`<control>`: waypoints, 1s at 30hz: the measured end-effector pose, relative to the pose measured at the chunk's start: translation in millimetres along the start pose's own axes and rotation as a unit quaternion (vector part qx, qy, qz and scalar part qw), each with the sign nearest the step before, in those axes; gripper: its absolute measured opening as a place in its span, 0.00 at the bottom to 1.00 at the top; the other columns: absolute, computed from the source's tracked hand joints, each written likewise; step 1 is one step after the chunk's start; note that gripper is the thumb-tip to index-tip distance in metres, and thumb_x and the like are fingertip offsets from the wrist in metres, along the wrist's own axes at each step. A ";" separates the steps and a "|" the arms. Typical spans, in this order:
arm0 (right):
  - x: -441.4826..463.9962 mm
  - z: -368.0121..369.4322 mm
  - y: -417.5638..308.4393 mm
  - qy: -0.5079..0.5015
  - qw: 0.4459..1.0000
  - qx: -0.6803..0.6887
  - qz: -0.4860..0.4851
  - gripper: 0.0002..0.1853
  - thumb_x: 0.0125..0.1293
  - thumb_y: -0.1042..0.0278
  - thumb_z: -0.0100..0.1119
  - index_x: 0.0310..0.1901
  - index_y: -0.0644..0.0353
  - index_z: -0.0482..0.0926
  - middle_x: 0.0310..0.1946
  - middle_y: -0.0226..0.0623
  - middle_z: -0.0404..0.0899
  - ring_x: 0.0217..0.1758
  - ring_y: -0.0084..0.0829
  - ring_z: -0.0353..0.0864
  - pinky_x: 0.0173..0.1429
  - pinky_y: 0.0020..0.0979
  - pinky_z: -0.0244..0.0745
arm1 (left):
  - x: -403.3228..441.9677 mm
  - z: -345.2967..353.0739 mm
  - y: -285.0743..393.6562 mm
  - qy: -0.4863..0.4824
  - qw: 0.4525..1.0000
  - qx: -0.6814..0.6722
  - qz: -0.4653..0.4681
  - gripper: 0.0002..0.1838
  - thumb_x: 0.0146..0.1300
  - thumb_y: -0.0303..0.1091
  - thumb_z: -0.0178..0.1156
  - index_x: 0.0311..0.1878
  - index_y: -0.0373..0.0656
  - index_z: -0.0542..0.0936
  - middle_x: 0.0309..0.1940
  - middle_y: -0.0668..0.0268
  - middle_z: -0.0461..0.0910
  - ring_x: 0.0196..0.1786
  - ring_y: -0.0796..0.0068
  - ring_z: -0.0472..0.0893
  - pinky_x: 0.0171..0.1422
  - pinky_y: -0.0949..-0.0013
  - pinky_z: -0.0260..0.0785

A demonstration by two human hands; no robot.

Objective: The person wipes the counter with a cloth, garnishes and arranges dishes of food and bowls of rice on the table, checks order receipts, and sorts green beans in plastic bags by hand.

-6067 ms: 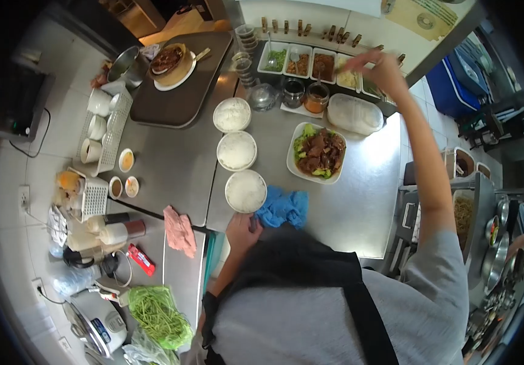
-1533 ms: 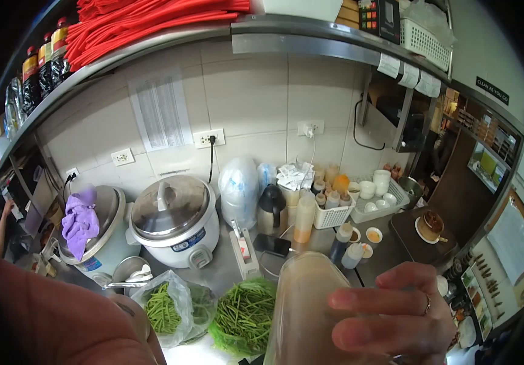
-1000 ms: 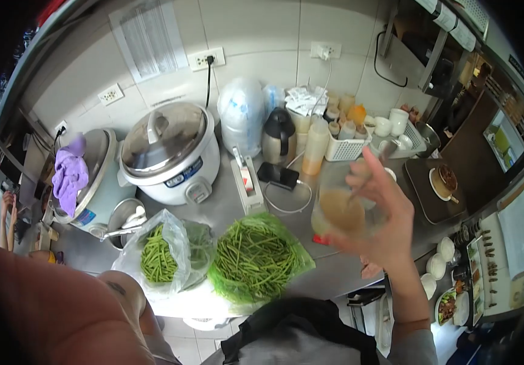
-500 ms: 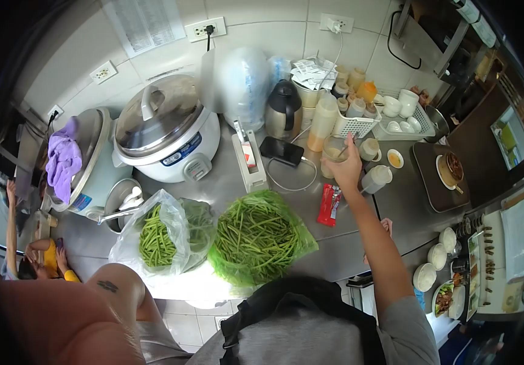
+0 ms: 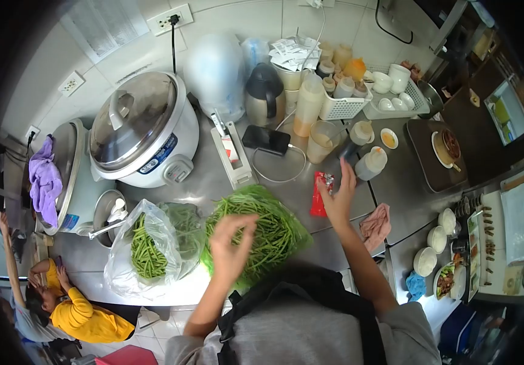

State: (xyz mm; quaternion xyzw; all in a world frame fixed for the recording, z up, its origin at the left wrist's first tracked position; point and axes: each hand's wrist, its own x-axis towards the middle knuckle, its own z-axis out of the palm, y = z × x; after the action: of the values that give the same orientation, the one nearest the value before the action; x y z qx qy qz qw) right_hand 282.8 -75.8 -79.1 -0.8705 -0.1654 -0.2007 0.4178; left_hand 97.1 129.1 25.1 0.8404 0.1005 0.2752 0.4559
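My left hand [image 5: 230, 244] hovers over a green plastic bag full of cut green beans [image 5: 271, 234], with fingers bent but apart from the thumb and nothing visible in them. To its left, a clear plastic bag [image 5: 177, 261] holds more green beans [image 5: 148, 255]. My right hand [image 5: 340, 198] is open, fingers spread, in front of a red packet [image 5: 319, 198]; whether they touch is unclear. Beyond it stand a clear cup [image 5: 323, 143] with cloudy contents, and two squeeze bottles, one whitish [image 5: 372, 163] and one darker [image 5: 354, 143].
A rice cooker [image 5: 146, 128], a phone [image 5: 266, 140] with cable, a thermos jug [image 5: 265, 97] and a basket of bottles [image 5: 344, 106] line the back. A pink cloth [image 5: 375, 227] lies right. Another person in yellow [image 5: 95, 313] is at lower left.
My right hand has left the clear cup and drawn back toward me, opening. My left hand has come over the green beans. A large bare limb at lower left is gone from view.
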 end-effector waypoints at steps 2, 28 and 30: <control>-28.8 -9.3 10.9 -0.028 0.998 -0.040 0.027 0.46 0.49 0.60 0.76 0.69 0.58 0.62 0.61 0.51 0.65 0.64 0.49 0.65 0.67 0.44 0.61 | -29.9 20.0 0.2 -0.060 0.997 -0.039 -0.034 0.09 0.58 0.21 0.63 0.42 0.42 0.84 0.36 0.62 0.83 0.40 0.68 0.82 0.47 0.69 0.73; -106.6 -23.0 98.4 -0.082 0.915 0.287 0.272 0.24 0.56 0.75 0.65 0.57 0.65 0.78 0.51 0.44 0.80 0.44 0.23 0.82 0.44 0.24 0.77 | 31.3 202.0 -62.4 -0.356 0.870 0.221 0.258 0.16 0.53 0.35 0.63 0.47 0.51 0.84 0.45 0.67 0.79 0.56 0.66 0.72 0.60 0.54 0.59; -108.4 -20.4 98.3 -0.073 0.910 0.291 0.287 0.26 0.56 0.75 0.65 0.59 0.67 0.76 0.52 0.42 0.79 0.46 0.22 0.80 0.46 0.23 0.76 | 16.0 202.1 -65.8 -0.333 0.898 0.182 0.220 0.15 0.53 0.34 0.63 0.46 0.53 0.84 0.45 0.67 0.79 0.55 0.66 0.72 0.58 0.54 0.59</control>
State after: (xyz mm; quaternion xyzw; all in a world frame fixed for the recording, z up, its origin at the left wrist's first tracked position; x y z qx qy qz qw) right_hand 229.5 -163.6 -185.3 -0.7325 0.0106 0.0487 0.6789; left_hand 227.8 29.3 -110.5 0.9521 -0.1963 0.0492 0.2293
